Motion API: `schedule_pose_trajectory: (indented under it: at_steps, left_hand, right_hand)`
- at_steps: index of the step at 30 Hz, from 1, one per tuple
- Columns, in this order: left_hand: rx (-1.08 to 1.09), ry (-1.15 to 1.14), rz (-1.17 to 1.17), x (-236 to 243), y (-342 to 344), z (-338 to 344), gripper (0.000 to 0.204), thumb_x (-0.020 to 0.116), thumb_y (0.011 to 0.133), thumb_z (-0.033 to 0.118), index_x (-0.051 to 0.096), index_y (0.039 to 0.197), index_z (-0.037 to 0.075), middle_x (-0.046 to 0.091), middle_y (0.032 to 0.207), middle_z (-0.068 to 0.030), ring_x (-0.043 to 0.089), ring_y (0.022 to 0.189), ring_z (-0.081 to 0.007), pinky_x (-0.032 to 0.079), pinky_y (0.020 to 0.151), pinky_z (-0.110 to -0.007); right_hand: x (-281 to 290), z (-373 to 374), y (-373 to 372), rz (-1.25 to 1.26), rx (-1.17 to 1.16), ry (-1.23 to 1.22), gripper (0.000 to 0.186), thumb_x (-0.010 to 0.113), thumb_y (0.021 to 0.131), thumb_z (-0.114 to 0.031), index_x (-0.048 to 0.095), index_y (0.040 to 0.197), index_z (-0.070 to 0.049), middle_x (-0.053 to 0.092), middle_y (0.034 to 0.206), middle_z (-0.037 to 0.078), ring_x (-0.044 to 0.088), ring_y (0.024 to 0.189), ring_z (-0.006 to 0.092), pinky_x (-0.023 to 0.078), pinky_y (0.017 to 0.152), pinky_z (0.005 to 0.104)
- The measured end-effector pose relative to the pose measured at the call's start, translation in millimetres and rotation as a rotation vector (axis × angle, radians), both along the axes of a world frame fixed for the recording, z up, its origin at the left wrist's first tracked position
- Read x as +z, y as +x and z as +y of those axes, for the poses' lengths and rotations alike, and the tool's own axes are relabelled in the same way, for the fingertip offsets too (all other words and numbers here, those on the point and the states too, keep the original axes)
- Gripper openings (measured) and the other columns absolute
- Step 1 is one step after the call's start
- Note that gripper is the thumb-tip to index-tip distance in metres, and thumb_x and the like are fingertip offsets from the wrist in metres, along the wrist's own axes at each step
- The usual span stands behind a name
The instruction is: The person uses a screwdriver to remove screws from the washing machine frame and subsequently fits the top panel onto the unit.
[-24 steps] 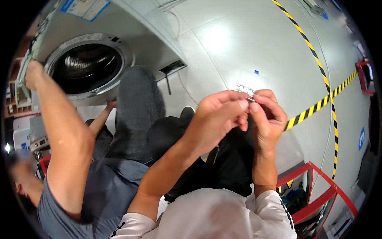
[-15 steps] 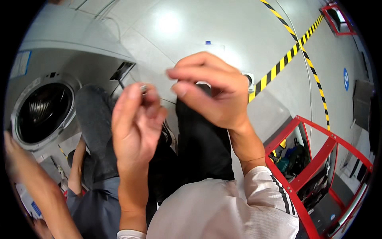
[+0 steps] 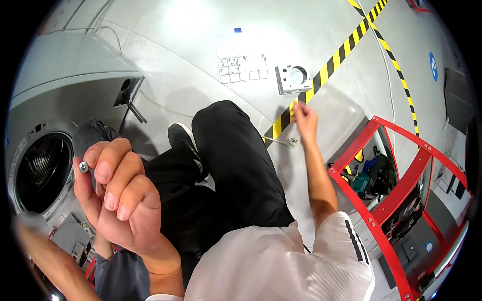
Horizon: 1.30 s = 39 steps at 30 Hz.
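My left hand (image 3: 123, 193) is raised at the left, pinching a small metal screw (image 3: 84, 166) between thumb and forefinger, its head toward me. The other fingers curl in toward the palm. My right hand (image 3: 305, 122) is stretched out low over the floor at the right, beside the black-and-yellow tape. Its fingers are loosely bent and a little blurred, with nothing visible in them. Just beyond it lies a white panel with a round opening (image 3: 286, 83). A white gridded sheet (image 3: 243, 68) with small marks or parts on it lies farther off, left of the panel.
At the left stands a front-loading washing machine (image 3: 42, 170), with another person's arm (image 3: 55, 261) and dark-trousered knee beside it. A red-framed cart (image 3: 401, 200) holding bags and tools is close on my right. Cable (image 3: 288, 142) lies near my right hand.
My hands have moved apart: the left has come left and toward me with the screw, the right has reached out to the right toward the floor. The view has shifted, showing the gridded sheet.
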<state>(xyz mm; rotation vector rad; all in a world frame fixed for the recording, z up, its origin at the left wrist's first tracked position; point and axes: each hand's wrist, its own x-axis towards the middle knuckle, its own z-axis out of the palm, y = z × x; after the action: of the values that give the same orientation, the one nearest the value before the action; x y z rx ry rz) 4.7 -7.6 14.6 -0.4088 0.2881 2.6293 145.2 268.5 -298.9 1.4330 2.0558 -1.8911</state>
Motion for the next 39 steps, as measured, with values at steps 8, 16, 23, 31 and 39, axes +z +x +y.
schedule_pose_trajectory:
  at_steps: [8,16,23,31,39]
  left_hand:
    - [0.024,-0.019,-0.031,-1,-5,7,0.018,0.046,0.092,0.018,0.047,0.091,0.0,0.044,0.083,-0.0084,0.043,0.064,-0.014,0.039,0.054,-0.027]
    - [0.06,-0.063,-0.052,-1,-1,0,0.018,0.047,0.091,0.017,0.054,0.088,0.0,0.049,0.085,-0.008,0.044,0.065,-0.0117,0.039,0.055,-0.026]
    - [-0.052,-0.325,0.004,-7,-8,11,0.014,0.055,0.087,0.016,0.053,0.092,0.003,0.056,0.087,-0.0062,0.051,0.069,-0.0094,0.045,0.064,-0.026]
    - [-0.034,-0.226,0.081,-2,6,20,0.012,0.054,0.089,0.012,0.055,0.097,0.003,0.059,0.094,-0.008,0.055,0.073,-0.0105,0.05,0.071,-0.027]
    - [0.04,-0.268,0.112,8,17,25,0.018,0.055,0.089,0.015,0.057,0.101,0.001,0.057,0.089,-0.0046,0.052,0.073,-0.0099,0.047,0.071,-0.026]
  right_hand:
    - [-75,-68,73,-0.305,0.596,0.201,0.029,0.067,0.074,-0.016,0.065,0.102,-0.009,0.066,0.091,0.013,0.063,0.084,0.0278,0.049,0.076,0.0369]
    - [-73,-52,41,-0.285,0.715,0.253,0.028,0.065,0.075,-0.017,0.065,0.101,-0.007,0.066,0.091,0.015,0.064,0.087,0.0286,0.049,0.077,0.036]
    - [-114,-2,42,-0.034,0.561,0.169,0.025,0.052,0.083,-0.017,0.063,0.099,-0.001,0.066,0.084,0.013,0.063,0.078,0.0222,0.047,0.071,0.0324]
    - [-100,23,36,-0.088,0.839,0.378,0.031,0.056,0.079,-0.031,0.062,0.088,-0.001,0.063,0.079,0.017,0.061,0.073,0.0293,0.046,0.064,0.0385]
    - [-157,55,57,-0.055,0.936,0.346,0.036,0.055,0.079,-0.036,0.062,0.09,-0.002,0.063,0.083,0.018,0.061,0.077,0.0338,0.046,0.065,0.0414]
